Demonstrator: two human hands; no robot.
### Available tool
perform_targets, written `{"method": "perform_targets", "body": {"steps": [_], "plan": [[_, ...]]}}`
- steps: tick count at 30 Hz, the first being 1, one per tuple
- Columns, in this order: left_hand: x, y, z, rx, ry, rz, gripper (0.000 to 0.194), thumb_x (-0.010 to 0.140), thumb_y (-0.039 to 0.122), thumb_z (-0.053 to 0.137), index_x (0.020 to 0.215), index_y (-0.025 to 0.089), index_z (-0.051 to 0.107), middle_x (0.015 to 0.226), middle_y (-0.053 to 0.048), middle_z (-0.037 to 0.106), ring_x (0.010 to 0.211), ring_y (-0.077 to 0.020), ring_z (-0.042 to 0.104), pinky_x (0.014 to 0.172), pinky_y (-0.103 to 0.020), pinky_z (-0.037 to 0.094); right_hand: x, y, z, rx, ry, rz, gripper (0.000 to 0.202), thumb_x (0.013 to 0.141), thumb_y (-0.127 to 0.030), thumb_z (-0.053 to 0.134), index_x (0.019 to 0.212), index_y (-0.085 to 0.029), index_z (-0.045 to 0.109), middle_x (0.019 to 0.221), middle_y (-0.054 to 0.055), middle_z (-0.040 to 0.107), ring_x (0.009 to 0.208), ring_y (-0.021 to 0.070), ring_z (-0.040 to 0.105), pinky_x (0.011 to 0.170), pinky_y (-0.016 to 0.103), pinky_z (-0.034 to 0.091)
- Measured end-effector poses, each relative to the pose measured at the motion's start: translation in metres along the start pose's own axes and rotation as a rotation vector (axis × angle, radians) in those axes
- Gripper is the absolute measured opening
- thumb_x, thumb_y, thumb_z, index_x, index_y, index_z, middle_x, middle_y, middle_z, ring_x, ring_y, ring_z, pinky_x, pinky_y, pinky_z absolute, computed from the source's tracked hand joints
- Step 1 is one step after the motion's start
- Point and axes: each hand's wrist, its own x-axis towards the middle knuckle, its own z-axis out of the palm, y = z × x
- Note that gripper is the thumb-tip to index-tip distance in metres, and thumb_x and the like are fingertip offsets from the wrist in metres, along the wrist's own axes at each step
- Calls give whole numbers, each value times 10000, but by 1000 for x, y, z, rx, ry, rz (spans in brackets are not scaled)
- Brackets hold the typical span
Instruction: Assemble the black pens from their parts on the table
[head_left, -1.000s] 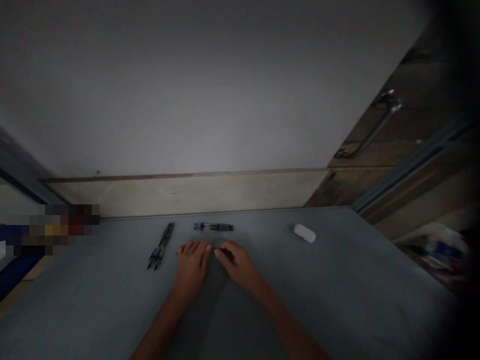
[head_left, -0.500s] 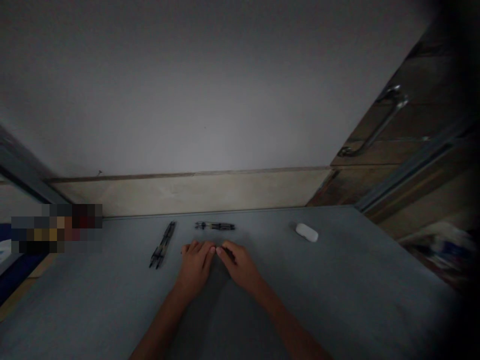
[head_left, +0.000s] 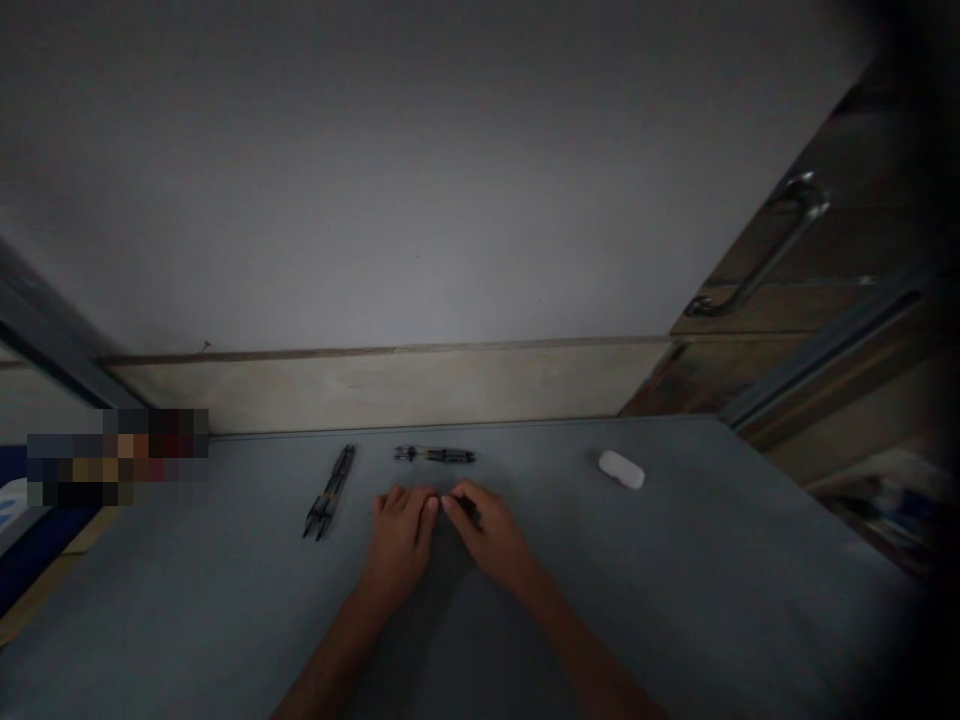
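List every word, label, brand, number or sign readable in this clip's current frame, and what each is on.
No text is readable.
Slanted slim black pens and the sideways group of slim black pens: any print is too small to read.
White rounded oblong case: no lettering visible.
White object with blue marks at the left edge: too blurred to read.

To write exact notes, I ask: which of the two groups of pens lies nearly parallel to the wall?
The right group of pens: it lies along the wall, whereas the left group of pens slants.
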Motion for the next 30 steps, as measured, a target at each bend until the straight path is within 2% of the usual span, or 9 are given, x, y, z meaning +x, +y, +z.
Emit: {"method": "perform_targets", "body": {"steps": [3, 7, 11, 13, 18, 20, 23, 26, 30], "plan": [[-1, 2, -3, -55, -29, 52, 271, 1147, 264, 578, 1258, 309, 820, 1192, -52, 905, 1106, -300, 810, 941, -449, 582, 2, 8, 0, -23, 6, 21, 448, 1079, -457, 581, 673, -280, 511, 592, -36, 551, 583, 183, 534, 599, 321, 374], [-1, 1, -2, -10, -82, 91, 267, 1110, 237, 667, 1288, 340, 838, 1168, -37, 903, 1099, -296, 801, 931, -429, 577, 3, 11, 1, -5, -17, 84, 567, 1108, -542, 508, 606, -279, 482, 541, -37, 481, 527, 172, 485, 582, 331, 344], [1, -1, 1, 66, -72, 42, 261, 1128, 212, 648, 1201, 332, 868, 1074, -22, 892, 1044, -286, 798, 916, -415, 548, 3, 3, -1, 29, -17, 79, 452, 1075, -523, 568, 699, -276, 528, 617, -41, 536, 597, 178, 534, 609, 317, 374], [1, -1, 1, 64, -54, 25, 287, 1134, 197, 634, 1224, 338, 868, 1062, -12, 891, 1034, -283, 802, 907, -412, 537, 3, -1, -2, 27, -28, 45, 389, 1065, -482, 576, 738, -278, 523, 656, -42, 554, 630, 179, 553, 626, 308, 387], [0, 1, 1, 3, -48, 51, 271, 1141, 211, 619, 1175, 315, 867, 1039, -17, 889, 1009, -273, 808, 893, -396, 544, 3, 0, -1, -51, -9, 16, 436, 1069, -438, 566, 680, -294, 431, 610, -52, 487, 592, 180, 486, 597, 321, 339], [0, 0, 1, 13, -19, 48, 266, 1144, 231, 616, 1149, 313, 869, 1034, -22, 880, 1018, -277, 800, 897, -397, 550, 3, 3, 0, -61, 16, 15, 426, 1065, -433, 582, 684, -292, 454, 608, -48, 512, 591, 186, 500, 598, 323, 351], [0, -3, 1, 53, 20, 18, 277, 1155, 263, 596, 1154, 311, 869, 1078, -38, 874, 1076, -291, 788, 918, -410, 558, 3, 5, 2, -39, 38, 21, 347, 1052, -421, 607, 738, -280, 561, 675, -16, 636, 654, 207, 599, 636, 321, 419], [1, -5, 1, 48, -16, -20, 268, 1158, 268, 590, 1155, 291, 857, 1127, -48, 881, 1143, -297, 783, 985, -435, 561, 3, 5, 2, -7, 56, 34, 315, 1053, -426, 617, 783, -266, 644, 745, 17, 721, 712, 224, 666, 680, 329, 475], [3, -3, 1, 16, -85, -51, 272, 1162, 244, 566, 1138, 279, 834, 1135, -42, 886, 1151, -294, 783, 999, -443, 552, 2, 3, -1, 34, 48, 45, 292, 1052, -427, 646, 812, -262, 674, 757, 18, 736, 726, 226, 681, 675, 327, 485]]}}
